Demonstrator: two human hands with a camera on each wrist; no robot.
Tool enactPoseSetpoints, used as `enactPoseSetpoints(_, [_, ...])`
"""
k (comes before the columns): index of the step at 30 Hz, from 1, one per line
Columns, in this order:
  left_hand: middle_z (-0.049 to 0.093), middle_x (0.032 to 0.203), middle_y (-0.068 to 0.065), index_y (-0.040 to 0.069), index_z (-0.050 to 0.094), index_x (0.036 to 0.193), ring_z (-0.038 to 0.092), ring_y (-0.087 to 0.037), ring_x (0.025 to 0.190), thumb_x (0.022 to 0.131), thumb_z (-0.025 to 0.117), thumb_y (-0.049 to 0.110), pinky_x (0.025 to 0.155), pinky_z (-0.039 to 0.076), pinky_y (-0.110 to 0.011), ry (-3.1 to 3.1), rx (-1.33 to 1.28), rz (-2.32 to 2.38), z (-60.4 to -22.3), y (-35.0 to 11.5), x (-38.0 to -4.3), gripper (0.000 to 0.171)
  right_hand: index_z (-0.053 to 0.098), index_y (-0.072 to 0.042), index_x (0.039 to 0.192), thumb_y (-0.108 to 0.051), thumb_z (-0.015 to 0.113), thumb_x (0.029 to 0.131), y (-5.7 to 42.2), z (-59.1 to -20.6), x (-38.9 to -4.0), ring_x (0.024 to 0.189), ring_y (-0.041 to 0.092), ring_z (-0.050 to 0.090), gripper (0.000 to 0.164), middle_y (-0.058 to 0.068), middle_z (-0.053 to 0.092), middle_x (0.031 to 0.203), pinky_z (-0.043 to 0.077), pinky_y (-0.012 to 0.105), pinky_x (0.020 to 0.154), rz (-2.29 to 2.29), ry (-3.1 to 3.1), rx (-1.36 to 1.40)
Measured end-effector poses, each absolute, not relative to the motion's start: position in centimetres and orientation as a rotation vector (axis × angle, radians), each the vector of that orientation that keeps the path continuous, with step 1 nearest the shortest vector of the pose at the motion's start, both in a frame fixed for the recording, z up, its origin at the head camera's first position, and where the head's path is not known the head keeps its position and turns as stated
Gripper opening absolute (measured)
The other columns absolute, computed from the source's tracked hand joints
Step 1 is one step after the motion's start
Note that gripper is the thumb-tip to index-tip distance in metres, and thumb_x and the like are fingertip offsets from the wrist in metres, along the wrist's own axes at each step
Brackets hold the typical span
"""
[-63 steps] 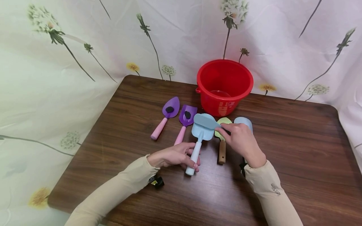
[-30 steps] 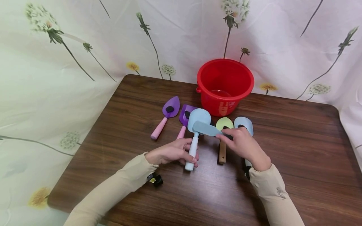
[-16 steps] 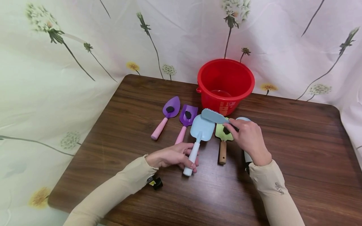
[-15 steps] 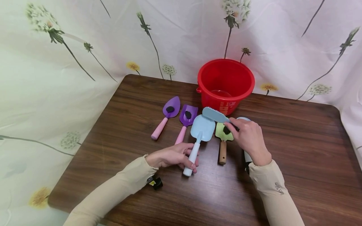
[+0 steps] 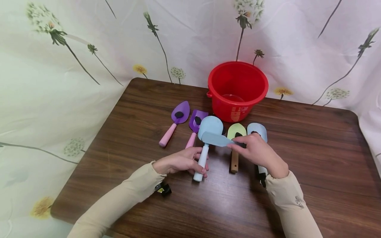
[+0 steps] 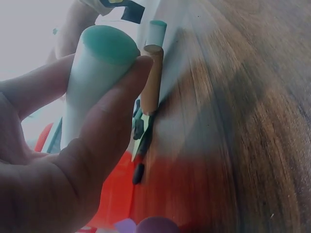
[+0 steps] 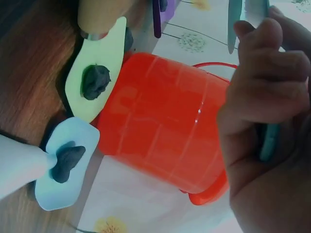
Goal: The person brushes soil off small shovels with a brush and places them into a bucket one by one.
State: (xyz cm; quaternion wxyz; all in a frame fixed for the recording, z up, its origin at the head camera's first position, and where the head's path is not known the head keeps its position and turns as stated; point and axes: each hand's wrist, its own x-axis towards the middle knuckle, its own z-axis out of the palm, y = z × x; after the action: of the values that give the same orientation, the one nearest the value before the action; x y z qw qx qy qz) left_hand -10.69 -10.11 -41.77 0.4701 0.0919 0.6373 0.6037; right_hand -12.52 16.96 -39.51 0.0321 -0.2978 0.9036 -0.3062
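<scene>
My left hand [image 5: 187,161] grips the white handle of a light blue garden trowel [image 5: 211,123], lifted over the table; the left wrist view shows thumb and fingers round the handle's end [image 6: 104,53]. A flat blue blade-like tool [image 5: 215,138] is pinched in my right hand [image 5: 258,150], its end crossing the lower part of the trowel's blade. The right wrist view shows my curled fingers [image 7: 265,87] around it. Below my right hand lie a green trowel [image 5: 236,129] with a wooden handle and a second light blue trowel [image 5: 257,128], each bearing a dark lump.
Behind the trowels stands a red bucket [image 5: 230,110] at the back of the brown table [image 5: 312,148]. To the left lie a pointed purple trowel [image 5: 184,108] and a square-ended purple one [image 5: 194,123], both with pink handles and dark lumps. Flower-printed cloth [image 5: 89,26] hangs behind.
Over the last half second the blue tool has moved from the trowel blade's far edge down towards its neck, and the trowel has tilted. A second ago they stood much as now.
</scene>
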Motion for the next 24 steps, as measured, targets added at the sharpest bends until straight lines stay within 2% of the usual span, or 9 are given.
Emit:
enactPoseSetpoints(6, [0.062, 0.106, -0.029, -0.009, 0.035, 0.125, 0.071, -0.021, 0.084, 0.084, 0.062, -0.009, 0.076, 0.059, -0.038, 1.564, 0.227, 1.476, -41.64, -10.16, -10.83, 0.049, 0.074, -0.014, 0.093, -0.026, 0.075, 0.085, 17.02, -39.44, -12.56, 0.050, 0.006, 0.043, 0.014, -0.008, 0.055, 0.057, 0.039, 0.020, 0.050, -0.877, 2.829, -0.852])
enactPoseSetpoints(9, [0.061, 0.110, -0.032, -0.008, 0.035, 0.125, 0.071, -0.020, 0.084, 0.084, 0.062, -0.008, 0.076, 0.059, -0.037, 1.571, 0.239, 1.465, -41.55, -10.15, -10.77, 0.049, 0.073, -0.017, 0.089, -0.029, 0.075, 0.084, 17.09, -39.51, -12.63, 0.051, 0.007, 0.041, 0.013, -0.009, 0.048, 0.053, 0.037, 0.022, 0.048, -0.812, 2.922, -0.798])
enactPoseSetpoints(16, [0.060, 0.110, -0.033, -0.008, 0.034, 0.128, 0.071, -0.018, 0.083, 0.084, 0.061, -0.007, 0.073, 0.059, -0.035, 1.556, 0.285, 1.426, -41.42, -10.28, -10.35, 0.052, 0.076, -0.017, 0.094, -0.029, 0.077, 0.082, 17.56, -39.73, -12.99, 0.057, 0.013, 0.047, 0.017, -0.002, 0.058, 0.061, 0.040, 0.028, 0.051, -0.759, 3.161, -0.696])
enactPoseSetpoints(20, [0.060, 0.111, -0.034, -0.009, 0.035, 0.128, 0.070, -0.018, 0.083, 0.084, 0.061, -0.007, 0.073, 0.059, -0.035, 1.541, 0.289, 1.416, -41.43, -10.29, -10.21, 0.052, 0.076, -0.013, 0.095, -0.025, 0.077, 0.082, 17.64, -39.84, -13.22, 0.052, 0.016, 0.050, 0.018, 0.002, 0.062, 0.060, 0.042, 0.032, 0.047, -0.787, 3.281, -0.708])
enactPoseSetpoints(24, [0.063, 0.106, -0.028, -0.009, 0.035, 0.128, 0.071, -0.019, 0.083, 0.083, 0.062, -0.007, 0.073, 0.059, -0.035, 1.542, 0.290, 1.413, -41.50, -10.18, -10.18, 0.052, 0.076, -0.007, 0.098, -0.023, 0.078, 0.081, 17.52, -40.03, -13.34, 0.051, 0.018, 0.051, 0.023, 0.006, 0.068, 0.065, 0.046, 0.033, 0.049, -0.871, 3.336, -0.754])
